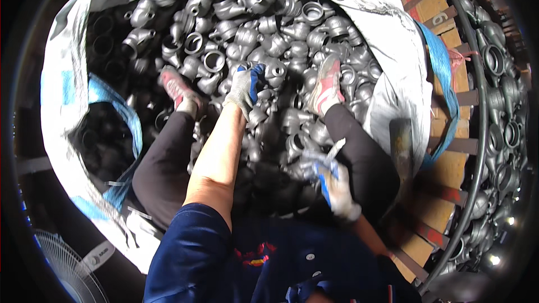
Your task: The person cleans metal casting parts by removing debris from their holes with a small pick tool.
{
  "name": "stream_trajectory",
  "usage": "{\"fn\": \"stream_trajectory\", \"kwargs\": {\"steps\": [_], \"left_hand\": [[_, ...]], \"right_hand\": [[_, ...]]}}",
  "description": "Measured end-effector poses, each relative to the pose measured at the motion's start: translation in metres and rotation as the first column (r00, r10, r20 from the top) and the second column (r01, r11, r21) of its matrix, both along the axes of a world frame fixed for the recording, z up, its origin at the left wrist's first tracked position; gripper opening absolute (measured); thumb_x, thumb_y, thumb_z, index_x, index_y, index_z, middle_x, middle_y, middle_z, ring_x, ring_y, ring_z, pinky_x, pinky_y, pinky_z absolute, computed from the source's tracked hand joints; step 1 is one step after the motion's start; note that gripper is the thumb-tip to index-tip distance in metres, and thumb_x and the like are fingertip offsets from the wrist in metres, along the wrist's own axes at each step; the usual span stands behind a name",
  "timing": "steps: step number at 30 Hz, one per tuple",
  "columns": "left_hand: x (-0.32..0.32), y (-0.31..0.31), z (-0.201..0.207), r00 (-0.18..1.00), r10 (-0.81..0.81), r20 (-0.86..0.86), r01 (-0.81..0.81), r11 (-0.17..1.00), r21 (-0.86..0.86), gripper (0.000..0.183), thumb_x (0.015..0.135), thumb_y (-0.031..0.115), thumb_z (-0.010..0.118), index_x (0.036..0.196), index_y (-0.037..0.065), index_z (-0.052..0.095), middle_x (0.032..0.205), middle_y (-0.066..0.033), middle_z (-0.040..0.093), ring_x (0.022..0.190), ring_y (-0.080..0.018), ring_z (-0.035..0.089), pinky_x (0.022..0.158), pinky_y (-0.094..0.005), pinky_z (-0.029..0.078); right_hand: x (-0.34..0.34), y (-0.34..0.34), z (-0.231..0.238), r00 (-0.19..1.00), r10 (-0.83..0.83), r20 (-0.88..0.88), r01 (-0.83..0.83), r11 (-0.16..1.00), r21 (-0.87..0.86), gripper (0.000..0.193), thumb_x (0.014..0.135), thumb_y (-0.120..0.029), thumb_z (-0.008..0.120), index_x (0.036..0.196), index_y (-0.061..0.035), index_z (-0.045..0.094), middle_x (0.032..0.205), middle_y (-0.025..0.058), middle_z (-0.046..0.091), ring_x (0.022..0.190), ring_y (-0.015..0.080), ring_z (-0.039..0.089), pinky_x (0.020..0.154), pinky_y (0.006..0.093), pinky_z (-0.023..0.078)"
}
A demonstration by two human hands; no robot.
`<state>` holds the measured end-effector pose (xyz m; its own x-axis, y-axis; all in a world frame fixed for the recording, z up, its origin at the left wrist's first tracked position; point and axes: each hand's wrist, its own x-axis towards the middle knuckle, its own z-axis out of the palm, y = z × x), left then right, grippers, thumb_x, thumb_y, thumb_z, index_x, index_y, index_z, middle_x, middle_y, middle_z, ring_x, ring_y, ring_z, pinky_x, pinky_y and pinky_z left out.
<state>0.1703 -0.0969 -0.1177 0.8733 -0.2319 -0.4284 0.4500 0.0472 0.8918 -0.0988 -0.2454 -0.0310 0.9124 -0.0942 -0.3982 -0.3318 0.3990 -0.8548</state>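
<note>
My left hand [245,88], in a grey and blue work glove, reaches forward into a heap of dull grey metal castings [246,36]. Its fingers are curled against one rounded casting [275,72] with a small hole in its face. Nearer my body and to the right, my right hand [336,188] wears a white and blue glove. Motion blurs its fingers, so whether it grips anything is unclear. Beneath its fingertips lie more castings [295,145]. Many of these pieces are hollow, with round ring-like openings and short necks.
A large white woven sack [64,123] with blue straps [443,78] surrounds the heap. My legs stretch across the castings, with pink-grey shoes [178,87] on top. Wooden slats [449,177] and a second pile of castings [497,98] stand right. A fan [64,266] is at lower left.
</note>
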Motion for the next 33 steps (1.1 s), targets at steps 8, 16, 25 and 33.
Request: {"fn": "stream_trajectory", "kwargs": {"steps": [8,16,25,33], "left_hand": [[-0.1,0.057,0.066,0.985,-0.043,-0.166,-0.012,0.948,-0.319,0.02,0.092,0.025,0.061,0.078,0.011,0.059,0.059,0.0039,0.046,0.051,-0.0079,0.044,0.048,-0.0235,0.035],[-0.148,0.09,0.13,0.967,-0.214,-0.136,0.112,0.84,-0.531,0.009,0.093,0.015,0.058,0.098,0.007,0.062,0.064,0.0072,0.049,0.05,-0.002,0.043,0.045,-0.0183,0.037],[-0.17,0.109,0.133,0.937,-0.29,-0.195,0.116,0.785,-0.609,0.013,0.097,0.013,0.052,0.107,0.008,0.058,0.066,0.0076,0.049,0.048,-0.0012,0.039,0.044,-0.0192,0.03],[-0.162,0.101,0.105,0.934,-0.354,-0.056,0.094,0.393,-0.915,0.039,0.094,0.007,0.052,0.132,0.001,0.048,0.103,-0.0085,0.063,0.082,-0.0139,0.062,0.07,-0.0282,0.054]], "right_hand": [[0.001,-0.004,-0.013,0.984,-0.083,0.156,0.111,0.978,-0.178,0.036,0.093,-0.007,0.057,0.127,0.0048,0.055,0.117,0.0129,0.063,0.107,0.0164,0.061,0.093,0.0265,0.047],[0.011,0.009,-0.004,0.925,0.104,0.364,0.019,0.948,-0.318,0.065,0.08,0.004,0.07,0.139,0.0037,0.043,0.14,0.0118,0.048,0.129,0.0162,0.045,0.096,0.0271,0.046],[0.01,0.01,-0.023,0.907,0.23,0.353,-0.012,0.852,-0.524,0.045,0.079,0.003,0.07,0.12,0.0057,0.053,0.094,0.0097,0.066,0.078,0.0158,0.066,0.076,0.0281,0.055],[-0.012,0.034,0.01,0.956,0.042,0.291,0.076,0.92,-0.383,0.039,0.079,0.003,0.073,0.115,0.005,0.058,0.095,0.0128,0.07,0.084,0.0169,0.067,0.078,0.0291,0.055]]}}
